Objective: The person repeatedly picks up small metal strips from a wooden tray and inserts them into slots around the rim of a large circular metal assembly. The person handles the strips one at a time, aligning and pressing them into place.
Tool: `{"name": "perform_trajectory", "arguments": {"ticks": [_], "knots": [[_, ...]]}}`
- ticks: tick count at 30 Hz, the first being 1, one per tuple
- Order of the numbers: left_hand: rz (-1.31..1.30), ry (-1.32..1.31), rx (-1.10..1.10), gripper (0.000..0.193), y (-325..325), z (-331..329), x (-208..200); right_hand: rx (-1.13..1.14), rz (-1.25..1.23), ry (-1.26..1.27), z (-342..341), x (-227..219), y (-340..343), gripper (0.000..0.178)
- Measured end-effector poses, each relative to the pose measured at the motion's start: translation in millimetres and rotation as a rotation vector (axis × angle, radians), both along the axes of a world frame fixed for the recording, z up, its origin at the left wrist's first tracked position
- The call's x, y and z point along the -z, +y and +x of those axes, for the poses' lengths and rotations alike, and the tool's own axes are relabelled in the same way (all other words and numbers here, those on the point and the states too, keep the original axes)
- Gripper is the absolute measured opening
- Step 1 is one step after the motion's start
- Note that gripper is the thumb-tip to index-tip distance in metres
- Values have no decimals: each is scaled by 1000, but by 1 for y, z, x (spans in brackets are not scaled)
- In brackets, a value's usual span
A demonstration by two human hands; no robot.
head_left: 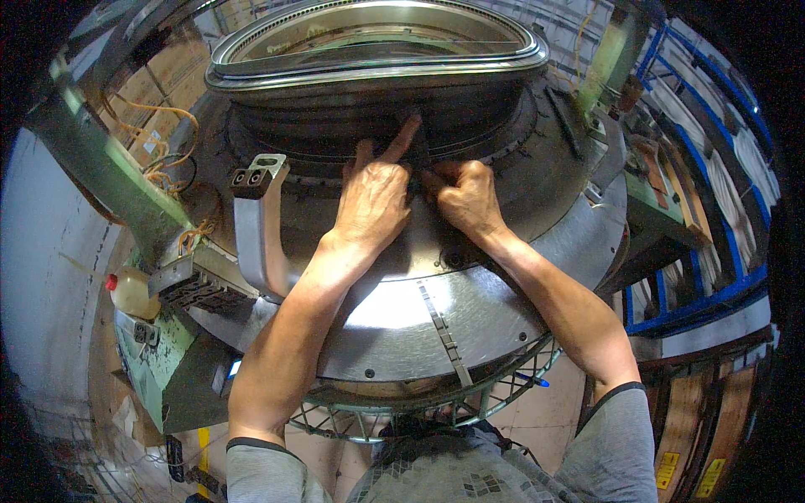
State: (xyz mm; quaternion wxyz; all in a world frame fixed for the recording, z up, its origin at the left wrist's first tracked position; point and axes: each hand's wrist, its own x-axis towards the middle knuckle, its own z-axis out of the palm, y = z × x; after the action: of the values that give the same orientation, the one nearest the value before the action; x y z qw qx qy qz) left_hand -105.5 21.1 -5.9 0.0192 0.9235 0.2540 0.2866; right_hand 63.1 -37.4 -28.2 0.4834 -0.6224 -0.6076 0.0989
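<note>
Before me is a large round metal machine, its wide steel ring [377, 335] nearest my body and a dark cylinder [335, 126] rising at its middle. My left hand [375, 194] reaches to the cylinder's base, with the index finger stretched up against the dark wall and another finger apart from it. Close beside it, my right hand [468, 197] is closed, fingers curled together at a dark upright part. Whatever sits in those fingertips is too dark to make out. A shiny double rim [377, 78] tops the cylinder.
A curved metal arm [258, 222] stands left of my left forearm. Green frame posts [126, 180] carry yellow wires [186, 126]. A plastic bottle with a red cap [137, 293] sits at the left. Blue racks [713, 298] stand at the right.
</note>
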Motion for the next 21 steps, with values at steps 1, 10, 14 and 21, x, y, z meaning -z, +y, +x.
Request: {"name": "perform_trajectory", "arguments": {"ticks": [1,10,14,21], "knots": [[-15,9,-9,43,-1,0,0,2,23,31,-1,-1,-1,19],[9,7,-40,39,-3,2,0,56,21,2,2,5,6,17],[65,-38,-30,34,-1,4,5,93,12,9,4,14,12,18],[88,-41,-81,21,-1,7,11,80,49,-17,2,12,11,18]]}}
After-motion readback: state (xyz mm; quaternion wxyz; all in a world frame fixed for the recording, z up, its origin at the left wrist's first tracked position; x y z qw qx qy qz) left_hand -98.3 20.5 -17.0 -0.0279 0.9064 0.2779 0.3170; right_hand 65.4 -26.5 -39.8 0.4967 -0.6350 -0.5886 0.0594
